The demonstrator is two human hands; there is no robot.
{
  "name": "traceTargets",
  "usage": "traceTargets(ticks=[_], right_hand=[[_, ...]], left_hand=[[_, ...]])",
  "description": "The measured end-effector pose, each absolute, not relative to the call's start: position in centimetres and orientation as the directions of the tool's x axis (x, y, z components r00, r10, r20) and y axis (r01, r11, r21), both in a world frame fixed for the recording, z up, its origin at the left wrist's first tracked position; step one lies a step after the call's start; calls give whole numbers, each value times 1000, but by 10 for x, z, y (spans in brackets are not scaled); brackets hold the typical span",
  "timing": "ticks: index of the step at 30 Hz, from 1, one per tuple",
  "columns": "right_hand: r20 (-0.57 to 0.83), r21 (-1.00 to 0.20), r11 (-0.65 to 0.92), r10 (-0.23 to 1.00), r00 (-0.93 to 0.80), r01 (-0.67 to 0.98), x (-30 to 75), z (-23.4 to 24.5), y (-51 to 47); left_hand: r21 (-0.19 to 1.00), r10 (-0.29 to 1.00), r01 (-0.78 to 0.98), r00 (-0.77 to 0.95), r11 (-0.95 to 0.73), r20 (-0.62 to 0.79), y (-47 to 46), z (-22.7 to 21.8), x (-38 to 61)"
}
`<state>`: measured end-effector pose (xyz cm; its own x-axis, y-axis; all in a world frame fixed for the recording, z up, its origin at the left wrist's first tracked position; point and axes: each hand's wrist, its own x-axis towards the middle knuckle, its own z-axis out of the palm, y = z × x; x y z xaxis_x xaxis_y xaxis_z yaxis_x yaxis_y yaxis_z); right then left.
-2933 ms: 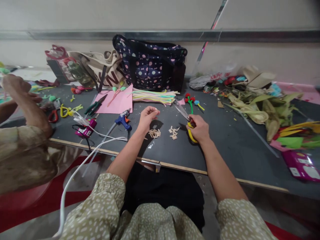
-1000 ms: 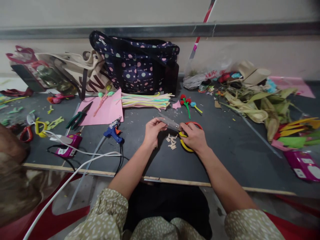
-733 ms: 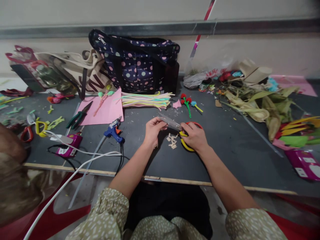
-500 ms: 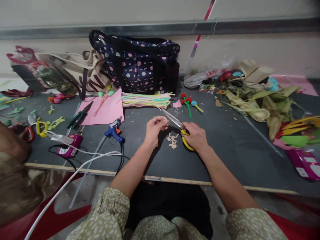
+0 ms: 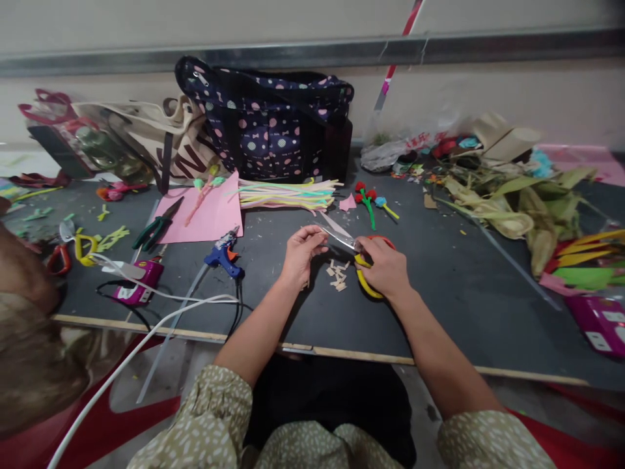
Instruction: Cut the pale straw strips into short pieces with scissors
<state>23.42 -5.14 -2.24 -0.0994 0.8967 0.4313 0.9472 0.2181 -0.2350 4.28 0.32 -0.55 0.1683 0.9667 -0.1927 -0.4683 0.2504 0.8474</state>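
My right hand [image 5: 385, 267] grips the yellow and red handles of a pair of scissors [image 5: 342, 237], whose blades are spread and point up and left. My left hand [image 5: 300, 251] is pinched right at the blades, holding something too small to make out. A small heap of pale cut bits [image 5: 338, 273] lies on the dark table [image 5: 463, 293] just below the blades, between my two hands.
A blue glue gun [image 5: 222, 253] and white cables lie to the left, beside green pliers [image 5: 156, 228] on pink paper [image 5: 205, 212]. Behind are pastel strips [image 5: 286, 192], a dotted bag [image 5: 273, 127] and dry husks [image 5: 508, 202] at right. Another person's arm [image 5: 24, 273] shows at the far left.
My left hand came up from the table to the scissors. The blades pointed left and shut a second ago, then swung up and opened. The other person's arm has drawn back to the left.
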Motion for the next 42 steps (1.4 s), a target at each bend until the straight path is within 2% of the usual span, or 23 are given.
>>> traceTargets(ticks=[17,36,39,42], right_hand=[[480,-164,244,866,-139,956,233,-21,-53],[469,-95,257,864,-184,962,235,-27,-52],[442,-111,260,877,-187,959,234,-28,-51],[399,-187,213,909,-124,959,234,-25,-51]], left_hand=[[833,969,-499,177,240,-174,1,-4,46],[841,970,-486,167,236,-175,2,-6,45],[845,967,-472,169,251,-192,2,-5,45],[845,961,-460,182,271,-209,2,-3,44]])
